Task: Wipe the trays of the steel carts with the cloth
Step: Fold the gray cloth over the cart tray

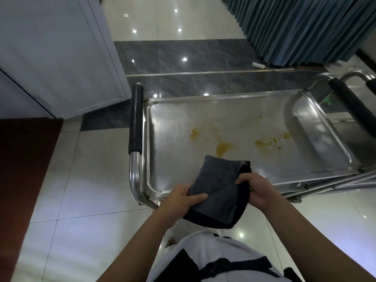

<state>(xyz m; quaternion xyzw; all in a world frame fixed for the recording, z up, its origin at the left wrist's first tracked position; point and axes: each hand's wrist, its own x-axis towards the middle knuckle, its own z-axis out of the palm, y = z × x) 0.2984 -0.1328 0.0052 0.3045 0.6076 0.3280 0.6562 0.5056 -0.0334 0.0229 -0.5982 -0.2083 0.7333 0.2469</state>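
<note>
The left hand [184, 197] grips the left side of a folded grey cloth with a dark border [218, 192], its thumb lying flat across the top of the fabric and the other fingers tucked underneath. The right hand [257, 189] grips the cloth's right edge, fingers curled round the dark border where it bunches up. Between the two hands the cloth hangs slack, its lower edge drooping toward the person's white top with dark straps [213, 259], and its far corner reaching over the near rim of the top tray. That tray, a shallow rectangular stainless-steel tray [183, 127] on a steel cart, lies just beyond the hands; the cloth is held above it, and whether it touches the metal cannot be told. Yellow-orange smears [222, 147] spread over the middle of the tray, with a second patch [270, 142] toward its right end. At the tray's left end stands a bent steel tube handle with a black foam sleeve [136, 121]. At the right end a similar black-sleeved handle [350, 102] shows, with more steel tubing behind it. The cart stands on glossy pale floor tiles [91, 190] crossed by a band of dark marble [193, 55]. A pale panelled door [61, 53] is at the upper left, and pleated teal curtains [301, 27] hang at the upper right.
</note>
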